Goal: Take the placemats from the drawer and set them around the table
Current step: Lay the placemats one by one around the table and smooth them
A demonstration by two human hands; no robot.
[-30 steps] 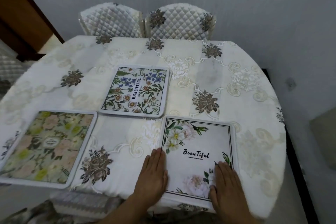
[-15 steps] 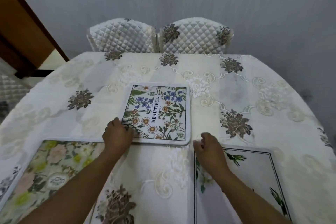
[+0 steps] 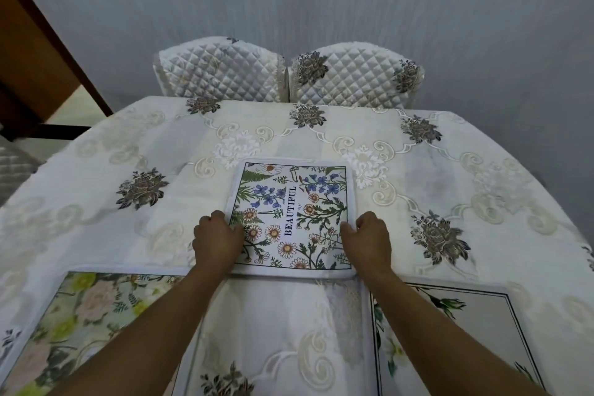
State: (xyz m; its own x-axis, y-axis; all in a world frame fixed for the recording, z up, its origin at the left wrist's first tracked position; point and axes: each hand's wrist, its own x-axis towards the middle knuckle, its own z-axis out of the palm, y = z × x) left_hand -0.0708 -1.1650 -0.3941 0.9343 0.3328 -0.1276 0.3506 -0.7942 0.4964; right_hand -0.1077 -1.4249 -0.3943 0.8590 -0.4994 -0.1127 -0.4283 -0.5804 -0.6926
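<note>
**Both hands shifted from the near mat to the wildflower placemat**

Both hands have been moved forward off the white "Beautiful" placemat [image 3: 456, 331], now beside the right forearm, and onto the wildflower placemat [image 3: 291, 215] farther out on the counter [image 3: 482, 170]. The left hand [image 3: 217, 239] is curled over that mat's left edge, the right hand [image 3: 369, 238] over its right edge; the fingers of both are folded narrow, apparently pinching the white border, though the fingertips are hidden beneath the knuckles. The mat lies flat between the two hands. A third placemat with pastel roses [image 3: 86, 325] lies under and left of the left forearm.

Judged from this layout, the held mat is probably about to be slid or lifted toward the two quilted chairs [image 3: 289, 74] beyond the hands. The embroidered tablecloth [image 3: 144, 154] looks loose and softly rippled, so it could be dragged and bunched if the mat is pushed rather than raised. An uneven pull could also leave the mat skewed.

The mats appear thin, nearly square and round-cornered, with smooth printed faces and a pale bound rim. The cloth is matte, with raised scrollwork and dark floral patches.
</note>
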